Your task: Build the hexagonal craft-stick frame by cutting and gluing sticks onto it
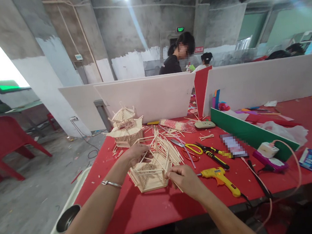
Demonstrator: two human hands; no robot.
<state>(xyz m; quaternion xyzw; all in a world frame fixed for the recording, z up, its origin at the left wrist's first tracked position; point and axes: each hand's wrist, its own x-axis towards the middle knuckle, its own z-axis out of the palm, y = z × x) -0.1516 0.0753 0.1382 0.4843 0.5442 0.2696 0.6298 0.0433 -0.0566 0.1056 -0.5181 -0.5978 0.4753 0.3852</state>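
1. Nearest the lens: two bare forearms stretched toward the stick frame [150, 172], with a thin silver bracelet [111, 183] on the left wrist.
2. Left hand [136, 151] at the frame's far-left rim, fingers curled shut around its upright sticks.
3. Right hand [185, 180] against the frame's right wall, thumb and fingers pinched closed on a thin stick [178, 185] slanting down under the knuckles.
4. The frame itself:
   - pale, unpainted wood
   - six-sided and hollow in the middle
   - low walls of thin sticks laid flat in stacked layers
   - taller uprights and slanted sticks bristling from the far and right sides
   - standing on the red table [144, 209], between both hands
5. Behind the frame and to its left: a two-tiered stick pagoda [125, 127] of the same pale wood, roofs flared.
6. Behind the frame and to its right: loose sticks [169, 134] scattered about, then scissors [189, 147] with yellow handles.
7. Right of the frame: a yellow glue gun [222, 179] just beside the right hand, nozzle turned toward it, with pliers [214, 155] just beyond.
8. Farther behind the frame: a white partition [148, 97] upright across the table, and past it a person [176, 59] in a dark top.
9. Left of the frame, off the table: a steel bowl [67, 218], and well apart a red chair [2, 141].
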